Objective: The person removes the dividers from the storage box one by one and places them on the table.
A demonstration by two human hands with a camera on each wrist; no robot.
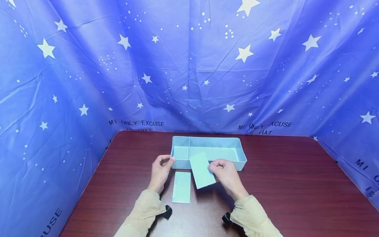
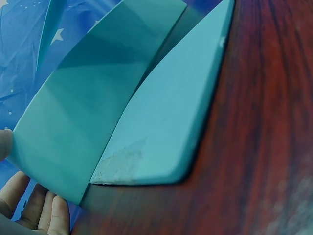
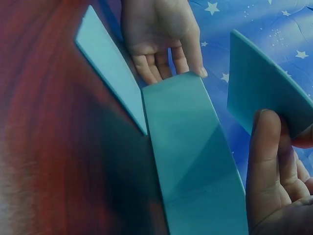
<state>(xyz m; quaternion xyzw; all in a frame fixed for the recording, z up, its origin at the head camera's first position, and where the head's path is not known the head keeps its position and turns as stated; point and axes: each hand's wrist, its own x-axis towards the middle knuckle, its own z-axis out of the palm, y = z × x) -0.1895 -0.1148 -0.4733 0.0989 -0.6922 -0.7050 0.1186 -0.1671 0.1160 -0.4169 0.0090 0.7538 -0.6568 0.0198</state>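
Observation:
A long light-blue storage box [image 1: 182,164] with one fixed partition lies on the table. At its near left corner my left hand [image 1: 160,170] grips the end wall, with the thumb on the rim and fingers against the outside, as the right wrist view also shows. My right hand [image 1: 226,175] pinches the right edge of a thin light-blue rectangular panel [image 1: 202,171]. That panel is tilted above the table, overlapping the box's front wall in the head view. A second panel [image 1: 181,188], narrower, lies flat in front of the box, between my two forearms.
The dark red wood-grain table [image 1: 284,184] extends to both sides of the box. Blue star-printed curtain [image 1: 189,59] hangs behind the table and along its sides. Black straps [image 1: 167,212] circle the wrists over the beige sleeves.

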